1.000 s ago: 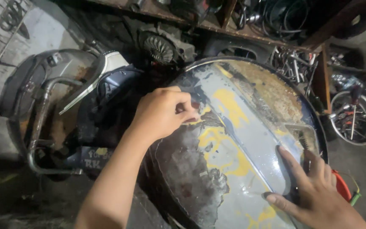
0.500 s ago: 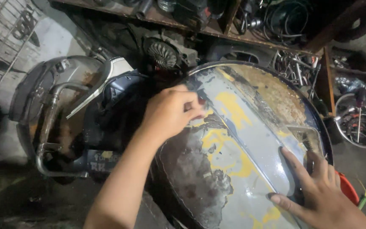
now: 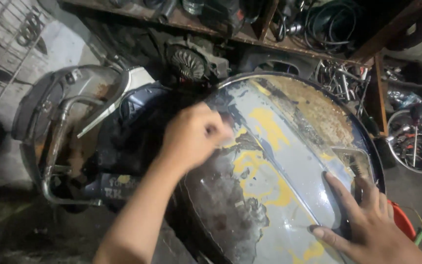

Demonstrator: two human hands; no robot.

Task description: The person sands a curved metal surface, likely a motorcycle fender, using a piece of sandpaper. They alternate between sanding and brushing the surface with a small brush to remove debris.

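We see a curved metal panel (image 3: 289,166) lying in front of us, filling the lower right of the view. Its paint is patchy: grey, with yellow blotches, dark bare areas and a rusty brown band along the upper right edge.

Left hand (image 3: 194,134): curled into a loose fist, knuckles up, pressed against the upper left part of the panel. The fingertips are blurred; we cannot tell whether they pinch anything.

Right hand (image 3: 367,220): open, fingers spread, palm flat on the lower right part of the panel, just below a small rectangular cut-out (image 3: 352,161) near the rim.

Left of the panel stands a scooter body (image 3: 98,127), with a chrome tube (image 3: 57,146) bent around its side and a white trim strip running diagonally. Behind the panel, an engine fan (image 3: 189,61) with radial fins sits under a wooden shelf (image 3: 250,34) loaded with cables and parts. A small wheel (image 3: 416,142) stands at the far right, well apart from both hands. A red object (image 3: 404,220) shows beside the right wrist.
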